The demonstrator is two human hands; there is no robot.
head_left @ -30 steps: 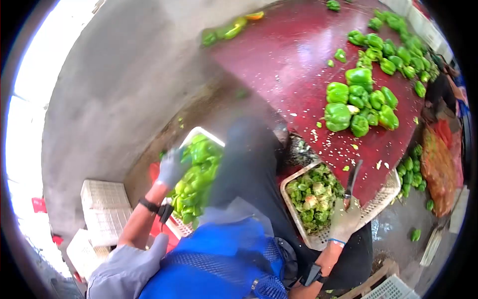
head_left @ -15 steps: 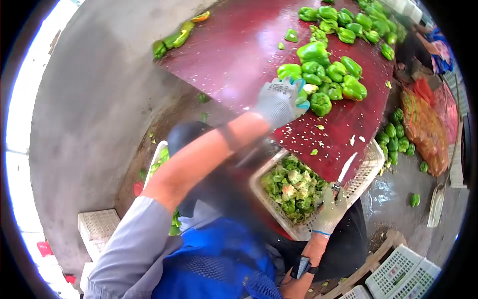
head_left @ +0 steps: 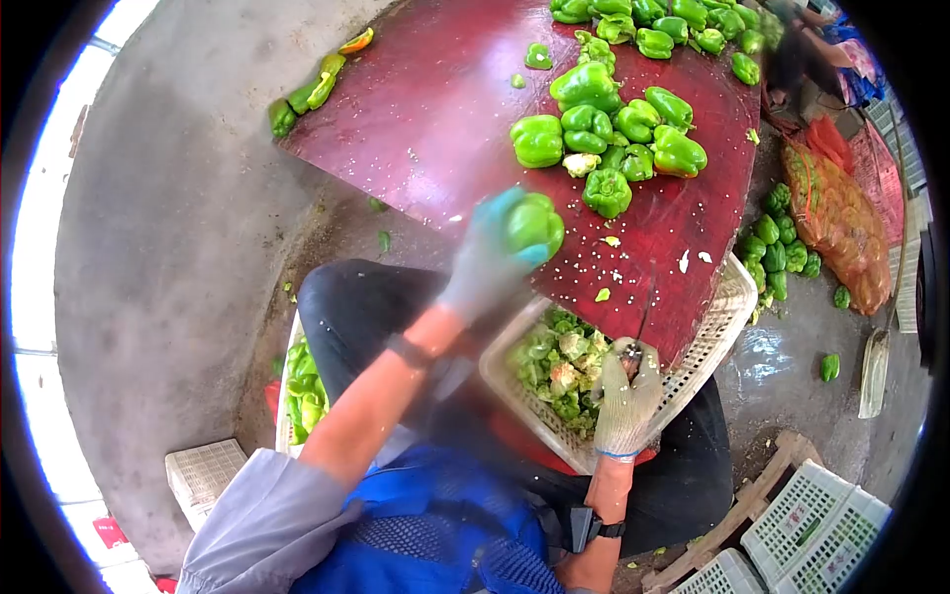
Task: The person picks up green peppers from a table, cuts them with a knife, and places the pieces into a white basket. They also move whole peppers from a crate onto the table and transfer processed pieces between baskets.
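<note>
My left hand (head_left: 495, 247), in a grey and teal glove and blurred by motion, holds a green bell pepper (head_left: 534, 226) over the near edge of the red table (head_left: 426, 129). Beyond it, several green peppers (head_left: 586, 129) lie in a group, with a pale cut piece (head_left: 581, 165) among them. My right hand (head_left: 629, 396), in a pale knitted glove, is closed around the dark handle of a knife (head_left: 631, 364) at the table's near corner; the blade is hard to make out. Under that corner, a white crate (head_left: 727, 332) holds green and pale scraps (head_left: 569, 371).
More peppers (head_left: 683, 25) lie at the table's far end, near another person (head_left: 826, 49). On the floor to the right are loose peppers (head_left: 777, 252), a full mesh sack (head_left: 841, 233) and crates (head_left: 811, 525). Another crate of peppers (head_left: 305, 391) stands left of my leg.
My left hand has drawn back from the group toward me, now with a pepper in it. My right hand has turned, and the blade no longer shows clearly. The view has shifted slightly.
</note>
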